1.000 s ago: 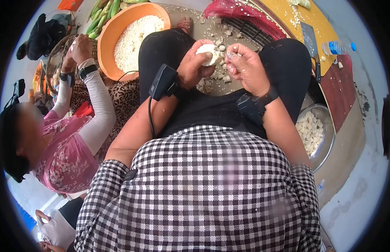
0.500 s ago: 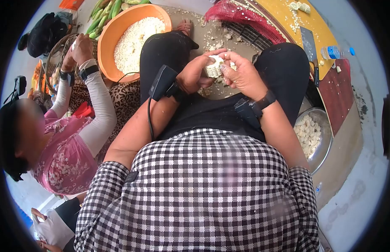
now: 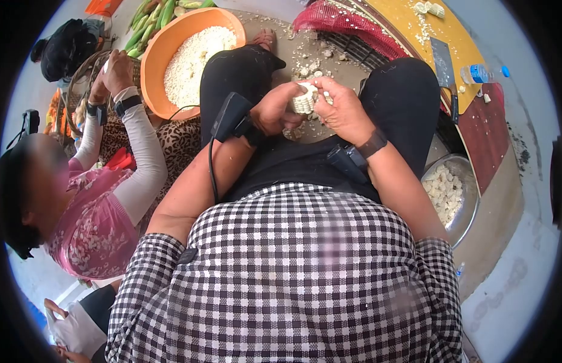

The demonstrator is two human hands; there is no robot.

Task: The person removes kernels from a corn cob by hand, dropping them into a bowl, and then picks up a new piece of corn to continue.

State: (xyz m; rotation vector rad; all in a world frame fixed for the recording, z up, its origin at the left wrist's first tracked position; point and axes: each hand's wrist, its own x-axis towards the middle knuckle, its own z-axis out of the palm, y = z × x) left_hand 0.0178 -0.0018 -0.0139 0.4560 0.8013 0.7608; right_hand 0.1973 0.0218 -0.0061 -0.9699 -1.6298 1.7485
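A short piece of white corn cob (image 3: 303, 103), rows of kernels showing on its side, is held between my hands above the floor between my knees. My left hand (image 3: 277, 111) is wrapped around the piece from the left. From the other side, my right hand (image 3: 346, 114) presses its thumb and fingers against the piece's right end; some fingertips are hidden behind it. Loose kernels and crumbs (image 3: 314, 66) lie scattered on the floor beyond the hands.
An orange basin (image 3: 153, 72) of loose kernels stands left of my knee, with green-husked corn (image 3: 166, 13) behind. At right are a cleaver (image 3: 442, 63), a water bottle (image 3: 479, 74) on a yellow board, and a metal bowl (image 3: 472, 209) of cob pieces. A co-worker (image 3: 96, 206) sits at left.
Both hands stay on the corn piece. My right hand has shifted slightly left, its fingers drawn closer over the piece's right end.
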